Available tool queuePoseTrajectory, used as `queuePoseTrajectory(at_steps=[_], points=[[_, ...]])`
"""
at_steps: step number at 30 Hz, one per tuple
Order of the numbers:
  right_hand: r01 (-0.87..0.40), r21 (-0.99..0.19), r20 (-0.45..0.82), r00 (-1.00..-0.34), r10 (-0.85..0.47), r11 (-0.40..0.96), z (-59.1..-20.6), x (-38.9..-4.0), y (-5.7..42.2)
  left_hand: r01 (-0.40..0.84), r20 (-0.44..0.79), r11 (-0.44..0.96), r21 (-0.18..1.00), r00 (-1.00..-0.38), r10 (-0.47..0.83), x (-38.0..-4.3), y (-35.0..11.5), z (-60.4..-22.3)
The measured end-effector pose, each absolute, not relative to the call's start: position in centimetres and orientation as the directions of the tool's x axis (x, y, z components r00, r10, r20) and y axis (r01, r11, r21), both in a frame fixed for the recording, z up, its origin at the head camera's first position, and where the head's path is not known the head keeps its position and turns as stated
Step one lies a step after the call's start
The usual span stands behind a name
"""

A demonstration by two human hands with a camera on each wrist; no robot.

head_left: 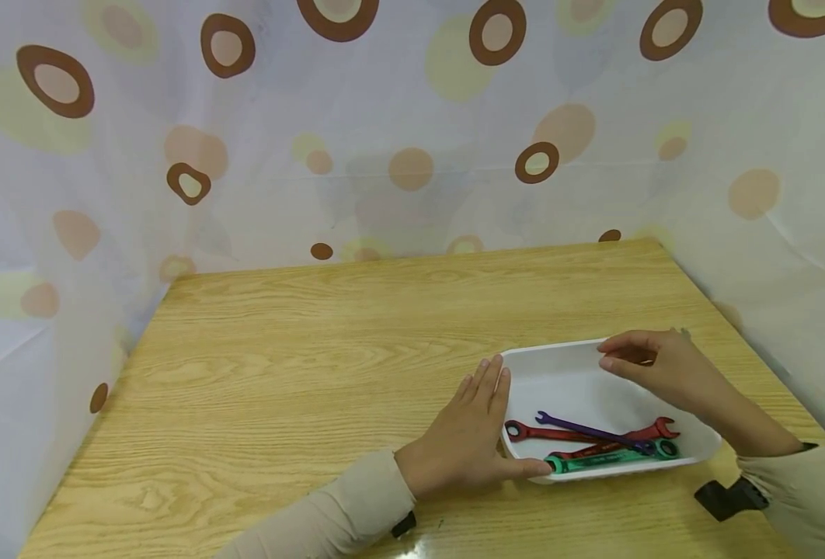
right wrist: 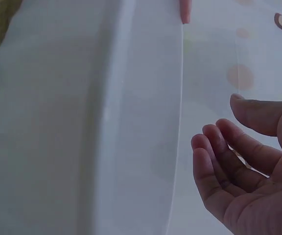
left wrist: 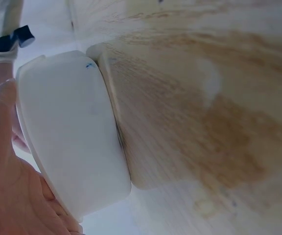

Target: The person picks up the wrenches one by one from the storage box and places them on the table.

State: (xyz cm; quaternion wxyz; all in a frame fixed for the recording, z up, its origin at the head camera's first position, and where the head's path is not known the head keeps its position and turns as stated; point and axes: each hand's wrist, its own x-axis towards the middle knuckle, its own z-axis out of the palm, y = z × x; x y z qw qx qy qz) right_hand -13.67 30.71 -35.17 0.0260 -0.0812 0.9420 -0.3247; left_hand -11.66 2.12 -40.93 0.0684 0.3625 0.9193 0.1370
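A white tray (head_left: 559,382) stands on the table, with wrenches lying along its near side. A purple wrench (head_left: 580,427) crosses over two red wrenches (head_left: 555,435), and a green wrench (head_left: 604,460) lies along the near wall. My left hand (head_left: 464,442) rests against the tray's left end, fingers straight along the rim and thumb stretched to the near corner beside the green wrench. Above the tray's far right part hovers my right hand (head_left: 671,371), holding nothing. In the right wrist view its fingers (right wrist: 212,169) bend loosely, with the thumb apart from them.
The wooden table (head_left: 280,373) extends to the left of and behind the tray. A patterned white cloth (head_left: 412,116) hangs along its back and both sides. Black straps (head_left: 730,497) sit at the person's sleeves.
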Motion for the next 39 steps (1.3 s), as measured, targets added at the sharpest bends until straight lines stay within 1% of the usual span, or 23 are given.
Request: queuePoseTrajectory(at_steps=[8,12,23,39], points=[[-0.2,-0.648,-0.031,-0.957,-0.287,0.735,-37.9,-13.8,28.3,0.659,-0.012,0.701,0.273,-0.726,0.688,-11.7,2.3,-41.1],[-0.212,-0.667,-0.056,-0.942,-0.332,0.714,-38.9,-13.8,27.6,0.664,-0.007,0.7,0.263,-0.724,0.69,-11.7,2.3,-41.1],[-0.157,-0.665,-0.158,-0.926,-0.343,0.73,-40.8,-13.9,27.5,0.658,-0.015,0.699,0.28,-0.725,0.689,-11.7,2.3,-41.1],[-0.205,-0.633,-0.172,-0.903,-0.394,0.747,-41.1,-13.6,26.7,0.662,-0.011,0.695,0.282,-0.722,0.692,-11.7,2.2,-41.1]])
